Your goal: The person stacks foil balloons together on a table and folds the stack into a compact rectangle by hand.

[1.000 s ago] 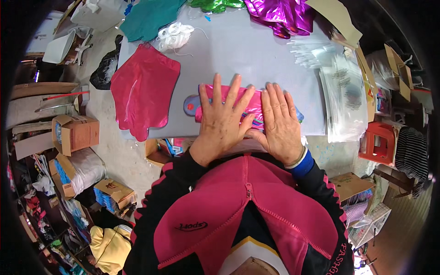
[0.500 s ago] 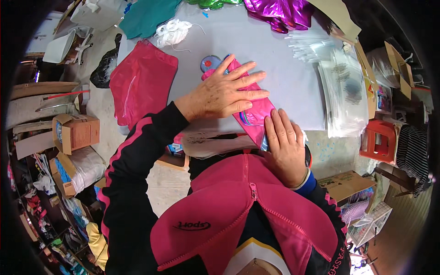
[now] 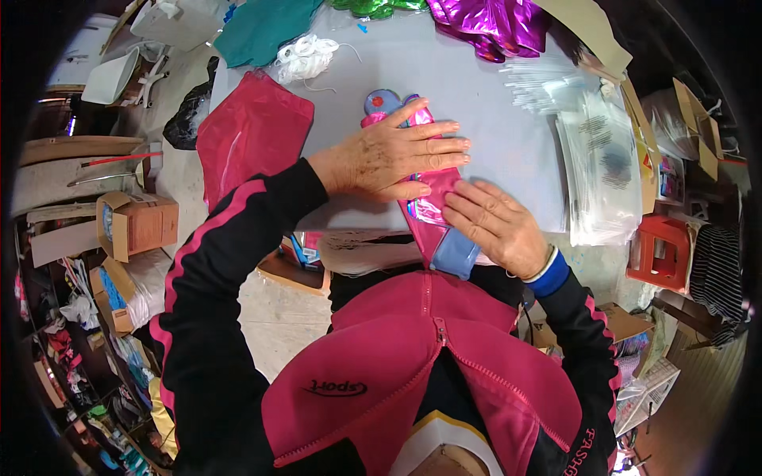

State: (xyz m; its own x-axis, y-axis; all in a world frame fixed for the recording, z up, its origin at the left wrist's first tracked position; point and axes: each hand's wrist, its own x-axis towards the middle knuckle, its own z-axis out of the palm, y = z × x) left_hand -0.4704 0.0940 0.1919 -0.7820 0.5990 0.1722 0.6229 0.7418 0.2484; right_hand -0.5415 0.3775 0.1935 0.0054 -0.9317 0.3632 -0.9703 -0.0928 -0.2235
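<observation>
My left hand (image 3: 389, 155) lies flat with its fingers stretched across a long, narrow folded piece of shiny pink foil-like material (image 3: 432, 208). My right hand (image 3: 498, 226) is also open, its fingertips resting at the right edge of that piece, near the table's front edge. A blue flap (image 3: 455, 254) of the folded piece hangs over the edge towards me. At its far end a round blue part with a red spot (image 3: 382, 103) shows beyond my left hand. What lies beneath my palms is hidden.
On the grey table (image 3: 508, 151) are a flat pink piece (image 3: 258, 131) at left, white cord (image 3: 305, 58), teal material (image 3: 266, 32), a shiny purple bundle (image 3: 492, 28) and stacked clear plastic bags (image 3: 599, 178). A red stool (image 3: 660, 254) stands right; cardboard boxes (image 3: 143, 226) sit left.
My right hand has lifted off the near end and moved farther up the folded piece, exposing the blue flap. The left hand stays pressed on it.
</observation>
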